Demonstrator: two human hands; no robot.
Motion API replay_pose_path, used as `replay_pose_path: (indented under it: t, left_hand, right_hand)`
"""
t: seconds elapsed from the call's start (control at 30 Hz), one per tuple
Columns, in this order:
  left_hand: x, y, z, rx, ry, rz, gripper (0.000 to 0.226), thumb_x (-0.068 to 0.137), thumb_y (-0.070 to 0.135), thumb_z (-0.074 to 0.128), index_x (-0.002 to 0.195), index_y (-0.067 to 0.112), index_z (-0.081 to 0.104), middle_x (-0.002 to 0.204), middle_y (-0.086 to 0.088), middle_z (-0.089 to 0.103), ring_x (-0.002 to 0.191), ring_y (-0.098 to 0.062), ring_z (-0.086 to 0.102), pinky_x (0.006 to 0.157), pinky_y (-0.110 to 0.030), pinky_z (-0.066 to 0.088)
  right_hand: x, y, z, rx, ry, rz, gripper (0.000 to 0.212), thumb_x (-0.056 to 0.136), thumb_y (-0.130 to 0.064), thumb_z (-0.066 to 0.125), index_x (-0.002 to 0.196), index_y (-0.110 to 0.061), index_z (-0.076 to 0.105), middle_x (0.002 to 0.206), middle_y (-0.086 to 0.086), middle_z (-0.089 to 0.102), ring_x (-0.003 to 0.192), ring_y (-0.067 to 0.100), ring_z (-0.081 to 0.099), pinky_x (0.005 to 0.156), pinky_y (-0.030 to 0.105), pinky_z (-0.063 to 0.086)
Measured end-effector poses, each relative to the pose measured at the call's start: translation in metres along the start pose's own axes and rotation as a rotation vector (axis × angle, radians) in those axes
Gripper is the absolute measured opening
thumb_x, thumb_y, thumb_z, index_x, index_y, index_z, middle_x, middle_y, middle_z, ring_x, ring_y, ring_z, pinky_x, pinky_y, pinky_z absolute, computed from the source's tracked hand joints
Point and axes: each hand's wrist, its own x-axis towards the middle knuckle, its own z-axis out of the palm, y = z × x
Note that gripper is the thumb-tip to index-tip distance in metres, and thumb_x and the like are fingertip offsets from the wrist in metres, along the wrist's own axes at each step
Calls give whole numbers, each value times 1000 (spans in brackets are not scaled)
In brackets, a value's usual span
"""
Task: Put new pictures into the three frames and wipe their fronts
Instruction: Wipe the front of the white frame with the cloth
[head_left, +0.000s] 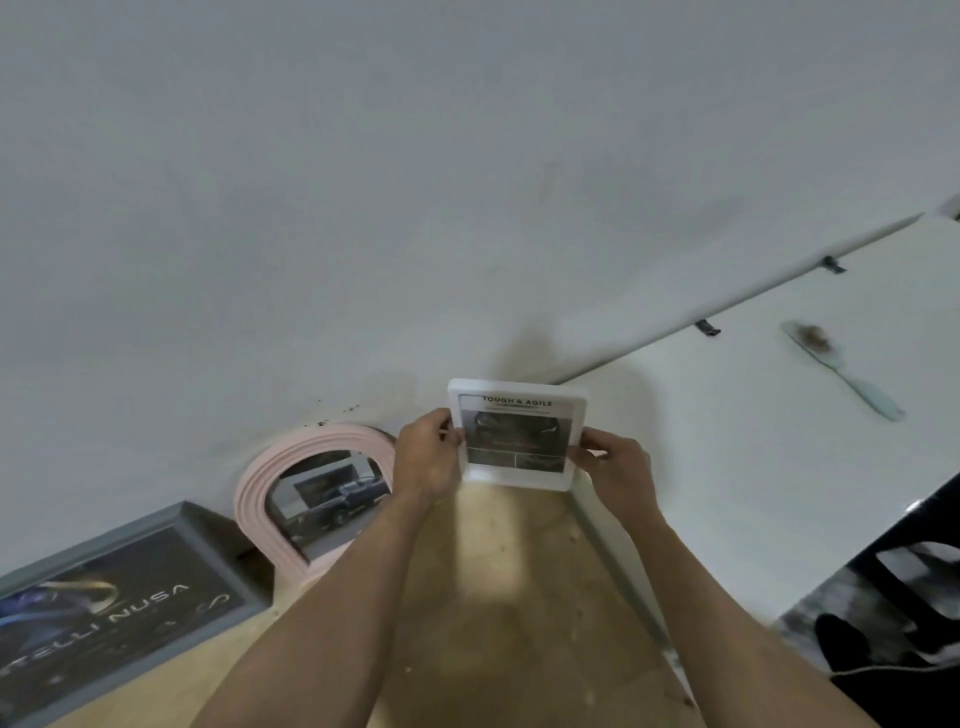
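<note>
The white frame (519, 434) stands upright at the back of the wooden shelf (519, 597), near the wall, its front showing a print headed "TOUGH & AGILE"; the left hand (426, 457) pinches its left edge and the right hand (618, 467) pinches its right edge; further left the pink arched frame (260, 499) and the grey frame (171, 519) lean against the wall; a brush (841, 364) lies on the white surface (753, 441) to the right

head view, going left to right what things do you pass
grey frame → pink arched frame → left hand → white frame gripped at both side edges → right hand → pale brush lying on the white surface
</note>
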Motion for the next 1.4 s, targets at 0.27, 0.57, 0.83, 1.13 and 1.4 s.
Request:
replay_pose_path:
  t: [0.27,0.57,0.83,1.13,1.4]
  left_hand:
    - [-6,-22,14,49,-23,-58,18,97,12,62,110,11,74,105,-5,75,93,-23,65,79,-26,43]
    - [-37,-36,16,13,-6,-65,16,97,13,61,109,13,73,97,-2,72,86,-21,62,74,-28,42]
    - [-54,-49,18,16,-97,-114,42,91,24,66,132,17,61,125,0,66,111,-22,63,98,-43,51]
    - [-127,-41,-13,-45,-59,-84,32,91,10,61,66,29,62,72,15,65,75,-13,62,78,-28,49]
    - [-274,-26,-60,-223,-46,92,30,91,21,59,61,22,63,59,3,66,67,-19,66,71,-36,52]
  right_hand:
    - [-5,25,13,-124,-76,43,22,87,-37,61,105,-33,73,98,-13,74,93,12,67,90,41,54]
    - [-29,35,11,-146,-191,93,23,85,-22,67,106,-28,74,99,-7,75,93,13,67,90,32,48]
    - [-54,30,15,-93,-141,138,37,82,-16,65,119,-21,63,107,-4,69,102,17,62,84,28,43]
    - [-120,5,10,-83,-74,100,39,83,-14,65,120,-22,60,93,-4,63,94,19,60,83,31,46]
    - [-267,-50,38,92,-61,-81,5,76,-18,69,73,-21,69,65,-6,66,69,15,64,71,30,51]
